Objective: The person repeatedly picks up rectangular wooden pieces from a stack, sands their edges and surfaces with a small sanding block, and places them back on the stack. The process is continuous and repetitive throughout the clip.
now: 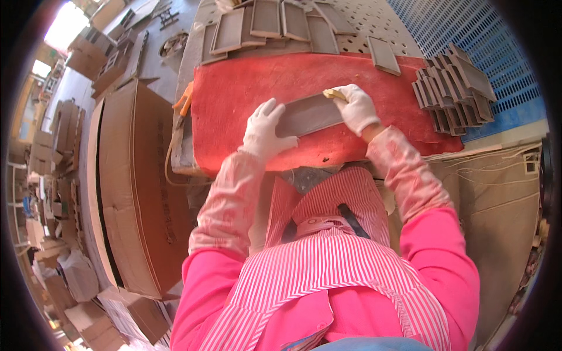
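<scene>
My left hand (pixel 264 129), in a white glove, grips the left end of a grey rectangular tray (pixel 309 115) with low raised edges. The tray lies at a slant over a red cloth (pixel 272 74). My right hand (pixel 356 107), gloved too, is at the tray's right end and pinches a small yellowish block (pixel 333 94) against its far right corner. What the block is made of, I cannot tell.
Similar grey trays (pixel 265 19) lie along the far side of the perforated table, and one (pixel 384 55) overlaps the cloth's far edge. Stacked trays (pixel 456 90) stand at the right beside blue plastic slats (pixel 518 74). An orange-handled tool (pixel 186 100) and a large cardboard box (pixel 140 188) are at the left.
</scene>
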Demonstrator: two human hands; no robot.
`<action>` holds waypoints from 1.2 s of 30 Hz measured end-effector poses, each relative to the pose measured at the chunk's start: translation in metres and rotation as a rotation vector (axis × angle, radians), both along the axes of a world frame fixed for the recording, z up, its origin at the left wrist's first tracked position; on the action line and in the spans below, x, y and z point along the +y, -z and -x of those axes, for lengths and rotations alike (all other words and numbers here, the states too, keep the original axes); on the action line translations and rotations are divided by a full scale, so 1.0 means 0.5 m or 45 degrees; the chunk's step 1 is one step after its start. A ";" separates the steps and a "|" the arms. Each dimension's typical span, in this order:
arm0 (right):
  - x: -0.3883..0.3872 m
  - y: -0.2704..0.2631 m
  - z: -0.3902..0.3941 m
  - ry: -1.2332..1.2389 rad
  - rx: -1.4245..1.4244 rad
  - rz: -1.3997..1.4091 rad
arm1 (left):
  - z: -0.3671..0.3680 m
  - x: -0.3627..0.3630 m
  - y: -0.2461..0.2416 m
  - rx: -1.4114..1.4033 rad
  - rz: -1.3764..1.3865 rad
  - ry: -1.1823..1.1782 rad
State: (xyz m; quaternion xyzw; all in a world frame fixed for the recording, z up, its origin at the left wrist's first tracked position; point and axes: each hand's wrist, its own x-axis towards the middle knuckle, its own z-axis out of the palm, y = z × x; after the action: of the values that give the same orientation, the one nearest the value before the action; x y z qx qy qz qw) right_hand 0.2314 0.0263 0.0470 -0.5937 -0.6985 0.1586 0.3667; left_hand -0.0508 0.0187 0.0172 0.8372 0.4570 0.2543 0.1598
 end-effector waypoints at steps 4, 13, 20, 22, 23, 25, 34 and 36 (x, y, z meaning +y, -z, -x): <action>-0.071 -0.025 0.155 -0.101 0.687 -0.050 | -0.115 -0.019 -0.054 -0.893 0.508 -0.141; -0.023 -0.023 -0.158 -0.243 -0.636 0.326 | -0.078 0.028 -0.092 0.600 0.077 0.107; 0.093 0.003 -0.181 -0.462 -0.621 0.423 | -0.206 0.088 -0.048 0.343 0.011 0.326; 0.105 0.012 -0.184 -0.457 -0.615 0.419 | -0.262 0.114 -0.020 0.400 -0.177 0.285; 0.107 0.015 -0.190 -0.475 -0.559 0.430 | -0.292 0.130 -0.002 0.405 -0.195 0.232; 0.109 0.022 -0.201 -0.478 -0.441 0.366 | -0.349 0.162 0.029 0.414 -0.246 0.198; 0.118 0.016 -0.223 -0.575 -0.469 0.390 | -0.355 0.129 -0.057 0.308 0.050 0.650; 0.122 0.014 -0.232 -0.616 -0.515 0.369 | -0.331 0.144 -0.077 0.294 0.150 0.659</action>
State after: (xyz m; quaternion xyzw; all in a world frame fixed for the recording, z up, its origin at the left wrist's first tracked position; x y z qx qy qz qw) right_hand 0.3472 0.0873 0.0400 -0.4762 -0.8478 0.2176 0.0845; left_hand 0.1148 0.0907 0.0555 0.9387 0.2572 0.0812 0.2146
